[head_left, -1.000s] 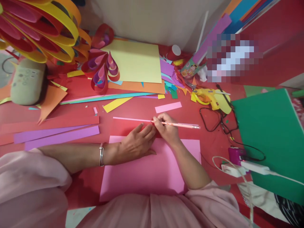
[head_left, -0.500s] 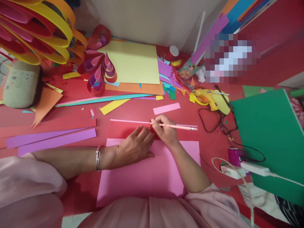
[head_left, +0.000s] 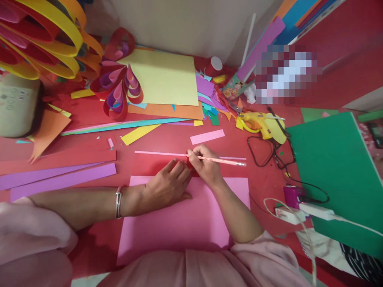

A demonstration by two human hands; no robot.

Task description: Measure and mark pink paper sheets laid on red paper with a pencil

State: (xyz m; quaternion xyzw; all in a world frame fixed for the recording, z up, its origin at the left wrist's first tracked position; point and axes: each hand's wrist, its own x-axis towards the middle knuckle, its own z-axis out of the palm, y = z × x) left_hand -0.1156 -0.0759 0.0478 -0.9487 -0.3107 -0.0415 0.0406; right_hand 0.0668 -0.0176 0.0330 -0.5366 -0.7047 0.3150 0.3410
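My right hand (head_left: 205, 165) is closed round a pink pencil (head_left: 227, 161), whose tip points left at a thin pink paper strip (head_left: 158, 153). A red sheet (head_left: 155, 163) lies under that strip, and beneath it a large pink sheet (head_left: 185, 223) spreads toward me. My left hand (head_left: 167, 184) rests flat on the red and pink sheets, fingers stretched toward the pencil tip, with a silver bangle (head_left: 118, 202) on the wrist.
Purple strips (head_left: 60, 177) and red strips (head_left: 60, 158) lie at left. Behind are a yellow sheet (head_left: 164, 77), a looped paper heart (head_left: 119, 91), paper scraps, a short pink strip (head_left: 207, 136), a yellow glue gun (head_left: 263, 123) with black cable, and a green board (head_left: 335, 175) at right.
The view has drifted slightly, so everything sits a little further left. Both hands stay in the same place on the sheets, with the pencil still held.
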